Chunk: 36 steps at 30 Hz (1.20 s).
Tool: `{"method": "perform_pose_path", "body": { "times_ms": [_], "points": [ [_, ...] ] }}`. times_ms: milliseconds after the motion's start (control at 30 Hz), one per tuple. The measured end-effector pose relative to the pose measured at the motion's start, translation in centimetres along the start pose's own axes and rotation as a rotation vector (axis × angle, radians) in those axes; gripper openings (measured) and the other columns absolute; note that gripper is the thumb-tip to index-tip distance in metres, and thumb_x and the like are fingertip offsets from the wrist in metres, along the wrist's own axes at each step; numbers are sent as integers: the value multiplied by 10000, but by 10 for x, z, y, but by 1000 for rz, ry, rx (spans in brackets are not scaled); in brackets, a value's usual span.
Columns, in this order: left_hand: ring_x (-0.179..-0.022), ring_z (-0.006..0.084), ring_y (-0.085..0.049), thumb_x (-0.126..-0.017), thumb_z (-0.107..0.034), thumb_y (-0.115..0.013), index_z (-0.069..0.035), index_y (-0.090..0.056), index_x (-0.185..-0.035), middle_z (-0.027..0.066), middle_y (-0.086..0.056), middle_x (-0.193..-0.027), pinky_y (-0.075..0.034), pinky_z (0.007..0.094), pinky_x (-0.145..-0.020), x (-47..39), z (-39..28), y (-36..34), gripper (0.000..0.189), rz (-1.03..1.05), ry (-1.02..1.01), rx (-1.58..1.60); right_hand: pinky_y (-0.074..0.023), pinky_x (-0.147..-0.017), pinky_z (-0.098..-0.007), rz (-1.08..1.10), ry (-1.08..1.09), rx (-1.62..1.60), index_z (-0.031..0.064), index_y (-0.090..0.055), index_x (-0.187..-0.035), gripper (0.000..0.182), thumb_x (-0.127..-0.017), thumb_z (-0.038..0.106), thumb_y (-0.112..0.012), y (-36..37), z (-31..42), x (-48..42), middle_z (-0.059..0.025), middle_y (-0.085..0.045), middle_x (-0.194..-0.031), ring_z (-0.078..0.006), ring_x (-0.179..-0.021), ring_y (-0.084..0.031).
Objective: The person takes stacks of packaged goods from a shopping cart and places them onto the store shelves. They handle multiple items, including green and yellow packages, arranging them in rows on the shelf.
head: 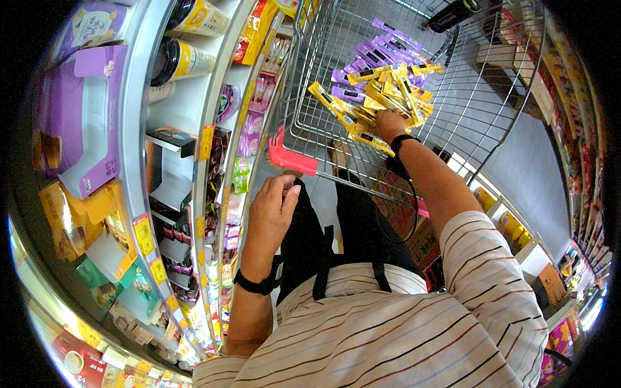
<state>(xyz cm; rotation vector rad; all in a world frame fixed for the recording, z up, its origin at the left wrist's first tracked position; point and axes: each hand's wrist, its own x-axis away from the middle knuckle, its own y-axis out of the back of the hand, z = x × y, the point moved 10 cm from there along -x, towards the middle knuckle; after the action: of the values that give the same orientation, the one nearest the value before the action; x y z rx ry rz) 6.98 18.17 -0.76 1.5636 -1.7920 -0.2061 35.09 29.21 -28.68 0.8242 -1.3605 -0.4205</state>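
Note:
My right hand [390, 125] reaches down into a wire shopping cart [461, 111] and touches a pile of yellow stick packets [383, 87]. Its fingertips are hidden among the packets, so whether it grips any is unclear. Purple stick packets [376, 52] lie in the same heap, just beyond the yellow ones. My left hand [274, 201] hovers below the cart's pink handle piece [293, 157], apart from it. Its fingers are loosely bent, with the thumb off to one side, and nothing shows in them.
Shelving on the left holds a purple display carton [92, 121], yellow cartons [89, 216], dark-lidded jars [182, 60] and small bagged goods. A dark bottle-like object [453, 14] is at the cart's far end. Cardboard boxes [422, 237] and more stocked shelves [514, 228] are on the right.

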Motion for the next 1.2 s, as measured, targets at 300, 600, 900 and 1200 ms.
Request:
{"method": "perform_pose_path", "body": {
  "times_ms": [300,600,900,1200],
  "points": [
    [-898,334,-662,-959,-135,-640,1,-606,-1117,191,-655,-988,-525,397,-783,4,-20,16,210,-34,-63,22,-565,-790,-456,171,67,-240,-32,-712,-1046,643,-736,531,-728,14,-32,-16,-250,-722,-996,-385,-911,-713],
    [-961,259,-681,-987,-151,-617,9,-609,-1166,165,-680,-1080,-531,354,-837,14,-64,49,240,-82,-177,55,-521,-644,-315,48,175,-1717,64,-667,-1077,302,-861,274,-686,176,-34,63,-16,-665,-879,-162,-726,-623],
    [-1007,283,-652,-943,-210,-677,-3,-497,-1356,199,-593,-1222,-530,388,-875,34,-161,101,495,-271,-441,227,-413,-590,-254,-7,306,-2155,98,-651,-965,143,-876,189,-718,284,87,194,42,-570,-780,-99,-650,-510],
    [-899,264,-677,-923,-181,-700,3,-555,-1265,157,-676,-1009,-541,363,-788,72,-138,145,415,-505,-377,-7,-565,-706,-301,93,651,-2075,38,-641,-1177,296,-900,132,-690,340,187,262,-32,-701,-1018,-156,-840,-687]
  ]
}}
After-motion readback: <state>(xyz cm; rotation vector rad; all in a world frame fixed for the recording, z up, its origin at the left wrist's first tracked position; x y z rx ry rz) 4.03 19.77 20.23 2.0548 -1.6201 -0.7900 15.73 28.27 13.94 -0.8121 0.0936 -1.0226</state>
